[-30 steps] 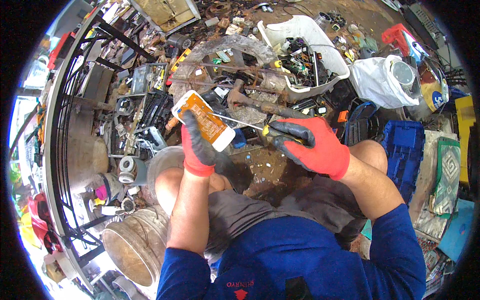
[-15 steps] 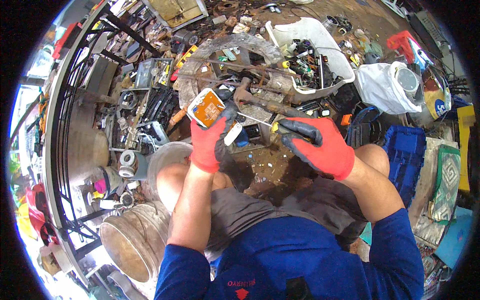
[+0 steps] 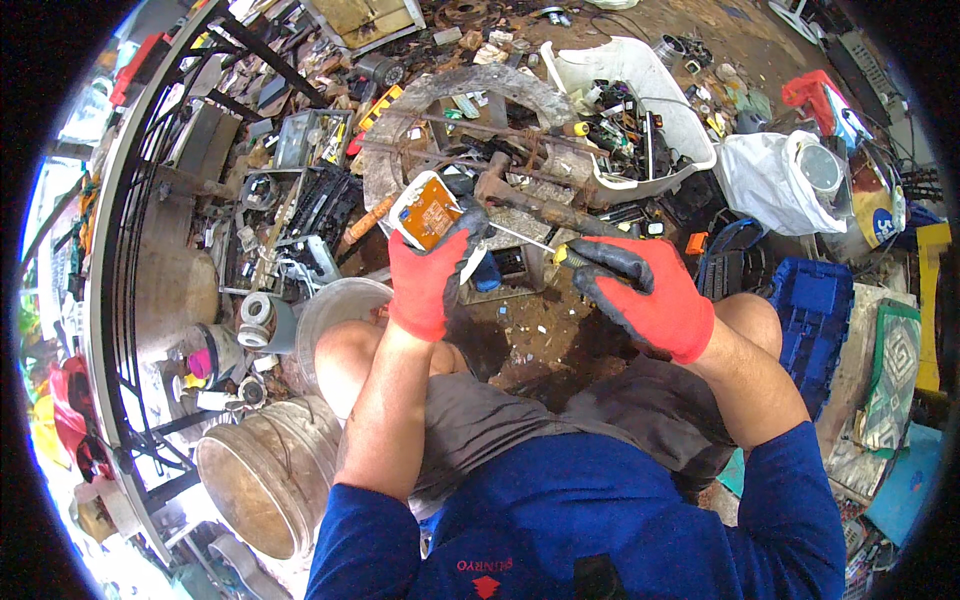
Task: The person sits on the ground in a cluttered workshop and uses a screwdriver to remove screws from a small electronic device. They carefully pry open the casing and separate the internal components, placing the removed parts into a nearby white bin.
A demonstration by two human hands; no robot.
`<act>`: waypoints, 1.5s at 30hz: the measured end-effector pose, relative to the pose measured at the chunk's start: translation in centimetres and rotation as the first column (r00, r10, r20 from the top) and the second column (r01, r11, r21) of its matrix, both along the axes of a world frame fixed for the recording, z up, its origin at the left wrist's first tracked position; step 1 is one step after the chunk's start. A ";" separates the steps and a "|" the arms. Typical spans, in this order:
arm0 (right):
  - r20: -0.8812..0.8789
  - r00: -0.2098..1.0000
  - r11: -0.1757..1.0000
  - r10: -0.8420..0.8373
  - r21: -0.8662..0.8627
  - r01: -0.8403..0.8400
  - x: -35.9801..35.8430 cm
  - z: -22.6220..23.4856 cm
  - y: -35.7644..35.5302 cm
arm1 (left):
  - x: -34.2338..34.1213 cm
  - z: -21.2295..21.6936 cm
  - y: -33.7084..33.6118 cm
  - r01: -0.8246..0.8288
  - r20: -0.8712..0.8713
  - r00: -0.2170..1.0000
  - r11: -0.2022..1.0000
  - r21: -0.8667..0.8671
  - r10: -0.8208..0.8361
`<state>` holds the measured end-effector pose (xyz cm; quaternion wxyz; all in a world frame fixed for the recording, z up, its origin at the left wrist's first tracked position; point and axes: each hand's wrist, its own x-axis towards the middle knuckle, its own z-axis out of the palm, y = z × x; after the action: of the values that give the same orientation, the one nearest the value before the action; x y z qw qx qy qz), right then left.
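Observation:
My left hand, in a red glove with dark palm and fingers, is closed around a white plastic casing with an orange-brown circuit board showing on its open face. From the right, my right hand, gloved alike, grips a screwdriver by its yellow and black handle. The thin shaft points left, and its tip reaches the fingers of my left hand at the casing's edge. Whether it touches the casing is hidden. Just beyond my hands lies a rusty hammer on a round, worn slab.
A white tub of scrap parts stands beyond my right hand, beside a white bag. Buckets sit at my left, near a black metal frame. A blue plastic crate is by my right knee. Loose scrap covers much of the ground.
The casing has turned in my left hand, so its board faces me at a different slant. Both hands have shifted slightly to the right, the screwdriver still in my right.

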<state>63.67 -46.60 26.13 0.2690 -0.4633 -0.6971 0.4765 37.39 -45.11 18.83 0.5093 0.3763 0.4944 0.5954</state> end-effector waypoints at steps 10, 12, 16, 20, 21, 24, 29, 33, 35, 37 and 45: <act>-0.019 1.000 1.000 0.005 -0.014 -0.005 0.2 -0.2 0.0 | 0.3 0.5 0.1 -0.011 -0.019 1.000 0.999 0.031 0.012; -0.083 0.996 0.992 -0.014 -0.125 0.003 0.2 0.4 0.1 | 0.7 0.7 0.1 -0.035 -0.031 0.999 0.998 0.055 0.037; -0.190 0.980 0.947 -0.059 -0.323 -0.005 0.0 1.4 0.4 | 0.4 1.1 -0.3 0.068 -0.149 0.987 0.998 0.005 -0.066; -0.297 0.955 0.949 0.021 -0.295 -0.113 1.1 0.9 1.3 | 0.6 0.7 0.0 0.044 -0.219 0.975 0.995 0.090 -0.023; -0.291 0.938 0.982 0.190 0.045 -0.185 1.3 -0.4 1.5 | 0.7 0.8 0.0 0.043 -0.215 0.976 0.998 0.050 -0.032; -0.289 0.921 0.965 0.263 0.087 -0.248 1.5 -1.0 1.3 | 0.9 0.8 -0.1 0.068 -0.206 0.977 0.997 0.026 -0.061; -0.448 0.838 0.560 -0.313 -0.799 -0.218 1.3 0.6 1.6 | 1.8 1.1 -0.9 0.072 -0.212 0.976 0.995 0.067 -0.056; -0.441 0.869 0.672 -0.224 -0.716 -0.189 1.9 -0.1 1.3 | 2.2 1.4 -1.0 0.089 -0.210 0.971 0.985 -0.145 -0.118; -0.421 0.894 0.733 -0.152 -0.655 -0.184 2.1 -0.4 1.3 | 2.3 1.3 -1.2 0.082 -0.200 0.973 0.982 -0.171 -0.116; -0.357 0.931 0.807 -0.076 -0.571 -0.153 2.1 -0.7 1.3 | 2.3 -0.1 -1.4 0.064 -0.214 0.974 0.997 -0.045 -0.072; -0.092 0.996 0.999 0.003 -0.038 -0.007 1.6 -1.6 0.7 | 2.9 0.3 -1.3 0.073 -0.199 0.976 0.995 -0.068 -0.085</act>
<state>65.32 -45.89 24.52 0.2908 -0.4441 -0.6759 0.5112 40.29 -46.42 19.18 0.4911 0.4384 0.5460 0.5183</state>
